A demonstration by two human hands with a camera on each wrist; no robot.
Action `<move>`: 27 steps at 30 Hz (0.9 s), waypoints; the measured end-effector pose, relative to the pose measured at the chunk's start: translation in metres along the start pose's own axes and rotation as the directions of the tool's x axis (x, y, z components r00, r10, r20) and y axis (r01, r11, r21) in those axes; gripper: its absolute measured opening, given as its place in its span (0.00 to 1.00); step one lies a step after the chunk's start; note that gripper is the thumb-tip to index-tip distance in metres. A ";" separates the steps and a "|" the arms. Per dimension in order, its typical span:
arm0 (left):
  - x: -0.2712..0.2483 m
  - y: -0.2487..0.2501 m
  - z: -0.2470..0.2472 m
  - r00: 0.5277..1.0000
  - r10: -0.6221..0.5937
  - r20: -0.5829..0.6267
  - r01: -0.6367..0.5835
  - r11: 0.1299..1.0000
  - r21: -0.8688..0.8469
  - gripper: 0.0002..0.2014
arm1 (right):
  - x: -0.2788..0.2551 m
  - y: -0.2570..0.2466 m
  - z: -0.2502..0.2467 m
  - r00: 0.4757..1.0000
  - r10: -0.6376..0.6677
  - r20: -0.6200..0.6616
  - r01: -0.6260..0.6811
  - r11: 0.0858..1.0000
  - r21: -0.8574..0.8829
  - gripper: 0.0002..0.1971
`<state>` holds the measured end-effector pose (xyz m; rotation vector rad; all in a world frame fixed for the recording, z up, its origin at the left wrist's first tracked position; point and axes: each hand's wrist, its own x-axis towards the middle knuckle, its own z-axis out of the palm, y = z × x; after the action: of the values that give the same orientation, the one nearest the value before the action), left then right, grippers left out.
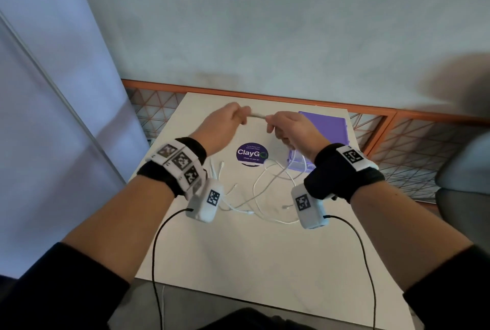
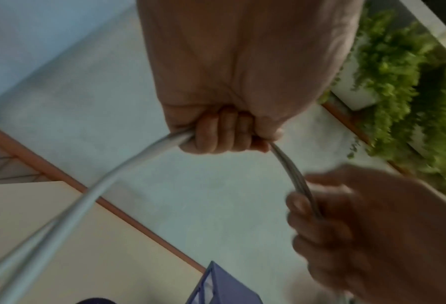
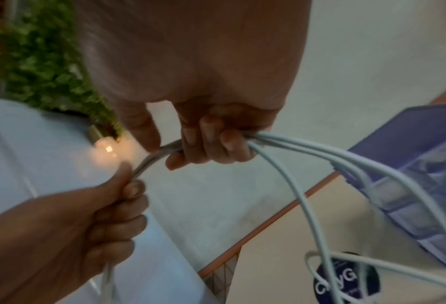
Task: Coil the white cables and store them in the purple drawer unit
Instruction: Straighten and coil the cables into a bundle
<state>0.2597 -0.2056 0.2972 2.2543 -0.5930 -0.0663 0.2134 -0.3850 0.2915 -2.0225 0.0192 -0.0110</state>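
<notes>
Table [image 1: 238, 250]: pale top, set against a grey wall [image 1: 265, 24]; orange-framed mesh rail [image 1: 397, 128] runs behind it

Purple drawer unit [image 1: 326, 128]: stands on the table's far right part, partly behind the right hand; its clear drawer fronts show in the right wrist view

Round dark sticker [image 1: 252, 154]: on the table top, just left of the drawer unit

White cables [image 1: 267, 197]: several loose strands lie tangled on the table between the two wrists, not coiled. One bundle is lifted above the table; a short span of it [image 1: 258, 116] runs between the two hands

Left hand [image 1: 225, 122]: raised over the far table, fingers [image 2: 216, 131] curled round the strands, fist closed on them; strands trail out of the fist downward

Right hand [image 1: 289, 128]: raised just beside the left, fingers [image 3: 211, 142] wrapped round the same bundle; about four strands fan out of the fist toward the drawer unit and table

Green plants [image 2: 403, 82]: behind the rail, blurred
</notes>
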 end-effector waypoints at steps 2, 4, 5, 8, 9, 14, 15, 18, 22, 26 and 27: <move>0.006 -0.009 -0.014 0.991 -0.039 -0.125 0.034 0.998 -0.046 0.16 | -0.005 0.012 -0.010 1.000 0.016 -0.006 -0.016 0.999 -0.034 0.15; 0.011 -0.019 -0.026 0.970 -0.074 -0.230 0.051 0.993 -0.106 0.16 | -0.011 0.025 -0.016 0.999 0.033 -0.033 -0.036 0.993 -0.116 0.20; 0.012 -0.022 -0.029 0.961 -0.083 -0.264 0.050 0.990 -0.130 0.16 | -0.014 0.030 -0.016 0.999 0.028 -0.045 -0.035 0.987 -0.155 0.22; 0.018 -0.032 -0.032 0.930 -0.149 -0.335 0.093 0.980 -0.178 0.16 | -0.017 0.042 -0.014 0.998 0.002 -0.059 -0.018 0.961 -0.276 0.25; 0.019 -0.035 -0.034 0.907 -0.194 -0.373 0.105 0.964 -0.244 0.17 | -0.018 0.048 -0.015 0.998 0.008 -0.065 -0.028 0.951 -0.307 0.26; 0.024 -0.050 -0.065 0.797 -0.304 -0.523 0.095 0.917 -0.388 0.16 | -0.026 0.091 -0.036 0.985 0.120 -0.124 -0.161 0.902 -0.402 0.32; 0.025 -0.053 -0.070 0.790 -0.303 -0.534 0.073 0.910 -0.408 0.16 | -0.029 0.094 -0.037 0.983 0.145 -0.113 -0.179 0.890 -0.419 0.32; 0.028 -0.053 -0.075 0.776 -0.317 -0.546 0.033 0.884 -0.466 0.15 | -0.033 0.109 -0.031 0.971 0.228 -0.074 -0.237 0.877 -0.418 0.27; 0.027 -0.041 -0.063 0.839 -0.242 -0.488 0.058 0.930 -0.362 0.16 | -0.027 0.121 -0.018 0.948 0.316 -0.045 -0.284 0.771 -0.570 0.16; 0.019 -0.018 -0.042 0.932 -0.041 -0.360 0.006 0.995 -0.099 0.16 | -0.016 0.088 -0.008 0.978 0.194 -0.075 -0.203 0.813 -0.545 0.27; 0.018 -0.013 -0.036 0.943 -0.005 -0.334 -0.021 0.997 -0.072 0.15 | -0.014 0.075 -0.005 0.986 0.147 -0.081 -0.168 0.849 -0.502 0.37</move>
<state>0.2888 -0.1811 0.3154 2.1261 -0.4090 0.2894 0.1990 -0.4216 0.2264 -2.5458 0.2374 0.0656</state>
